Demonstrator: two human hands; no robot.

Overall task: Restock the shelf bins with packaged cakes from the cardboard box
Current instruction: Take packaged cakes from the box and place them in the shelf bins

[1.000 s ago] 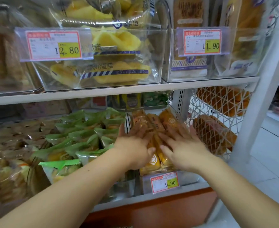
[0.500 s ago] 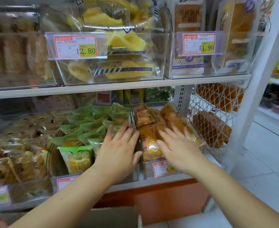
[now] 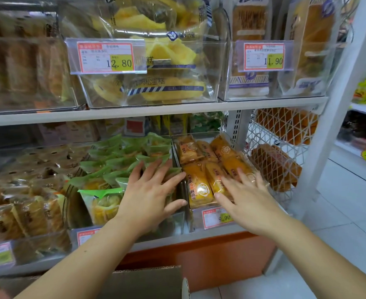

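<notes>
Orange-wrapped packaged cakes (image 3: 200, 186) fill a clear shelf bin (image 3: 215, 219) on the lower shelf, with a 9.90 price tag on its front. My right hand (image 3: 245, 194) lies flat on these cakes, fingers spread. Over the divider to the left, my left hand (image 3: 150, 192) rests with straight fingers on green-wrapped cakes (image 3: 104, 199) in the neighbouring bin. Neither hand holds a package. The cardboard box (image 3: 147, 281) shows only its flaps at the bottom edge, below my arms.
The upper shelf (image 3: 156, 112) carries clear bins of yellow cakes and loaves tagged 12.80 and 11.90. A white mesh basket (image 3: 276, 160) of brown loaves hangs to the right, beside a white upright post (image 3: 328, 134). Brown-wrapped cakes (image 3: 22, 214) fill the left bins.
Both hands have drawn back towards the bin fronts. My left hand slid from the orange cakes over to the green cakes. The view pulled back and the box flaps came into sight.
</notes>
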